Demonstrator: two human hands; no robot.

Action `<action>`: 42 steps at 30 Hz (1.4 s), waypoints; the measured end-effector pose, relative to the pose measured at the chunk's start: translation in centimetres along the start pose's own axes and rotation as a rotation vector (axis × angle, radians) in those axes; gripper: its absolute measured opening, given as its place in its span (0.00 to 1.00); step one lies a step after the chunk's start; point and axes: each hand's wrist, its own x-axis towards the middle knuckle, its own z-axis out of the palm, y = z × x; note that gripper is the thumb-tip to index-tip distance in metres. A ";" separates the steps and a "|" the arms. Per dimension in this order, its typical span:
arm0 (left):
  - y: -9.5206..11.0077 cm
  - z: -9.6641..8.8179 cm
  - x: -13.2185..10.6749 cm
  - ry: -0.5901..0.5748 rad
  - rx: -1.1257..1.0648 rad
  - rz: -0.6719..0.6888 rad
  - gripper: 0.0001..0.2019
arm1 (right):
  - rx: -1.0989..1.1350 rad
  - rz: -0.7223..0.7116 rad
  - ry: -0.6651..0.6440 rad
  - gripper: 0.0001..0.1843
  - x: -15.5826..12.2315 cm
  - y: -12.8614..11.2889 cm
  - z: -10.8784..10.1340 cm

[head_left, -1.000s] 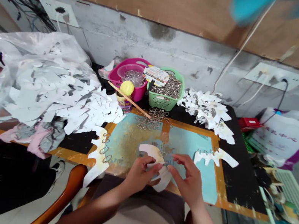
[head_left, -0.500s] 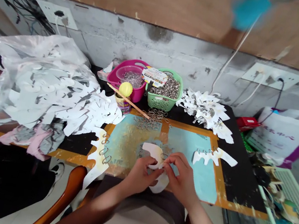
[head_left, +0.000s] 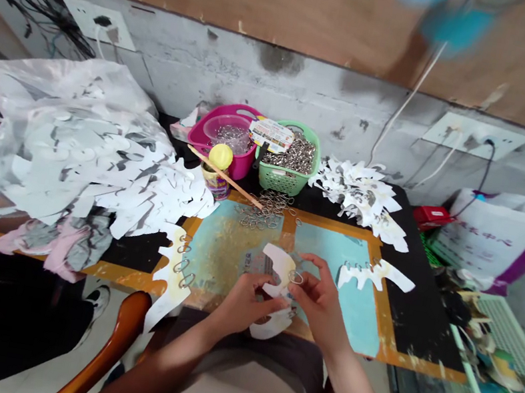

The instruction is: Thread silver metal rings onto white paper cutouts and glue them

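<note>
Left hand [head_left: 243, 307] has its grip closed, thumb against fingers, pinching one white cut-out [head_left: 276, 258] over the middle of the front edge of the worktop [head_left: 432, 328]. Right hand [head_left: 321, 308] has its grip at the cut-out's right side, index finger lifted, just beside one metal ring [head_left: 296, 277]; whether it pinches ring or cut-out, I cannot tell.

By its look the cut-out should be very light, thin and bendable, easily creased; the broad plain end seems the best hold, away from the yellowish, perhaps tacky patch. Rings look stiff, small and likely slippery.

Counted: two more cut-outs carry rings. The left one [head_left: 169, 275] overhangs the front edge and bears about four; the right one [head_left: 384, 272] lies toward the right edge with at least three. Toward the back edge stand two baskets, magenta [head_left: 246, 163] and green [head_left: 280, 181], one tin [head_left: 215, 183] and one stick [head_left: 238, 190]. Two heaps of cut-outs, left [head_left: 111, 160] and right [head_left: 352, 189], and the loose rings [head_left: 264, 214] are too many to count.
</note>
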 end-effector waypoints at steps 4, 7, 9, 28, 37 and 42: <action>0.2 -0.1 -0.1 0.050 0.019 0.129 0.23 | -0.027 -0.036 0.019 0.27 -0.3 -0.2 0.5; 0.8 0.0 -0.1 0.061 0.058 0.099 0.19 | -0.006 -0.018 0.028 0.25 -0.5 -0.6 0.9; 1.0 0.1 -0.2 0.004 0.039 0.092 0.20 | 0.084 0.048 0.039 0.24 -0.5 -0.8 1.1; -1.7 0.8 0.6 0.357 -0.354 -0.078 0.30 | 0.030 0.153 -0.233 0.15 0.4 1.9 -0.6; 0.4 1.2 0.2 0.126 -0.610 -0.032 0.21 | 0.211 0.089 -0.320 0.15 -0.2 1.2 0.2; -0.4 2.0 0.1 0.188 -0.700 -0.007 0.21 | 0.321 0.107 -0.246 0.16 -0.7 3.0 0.5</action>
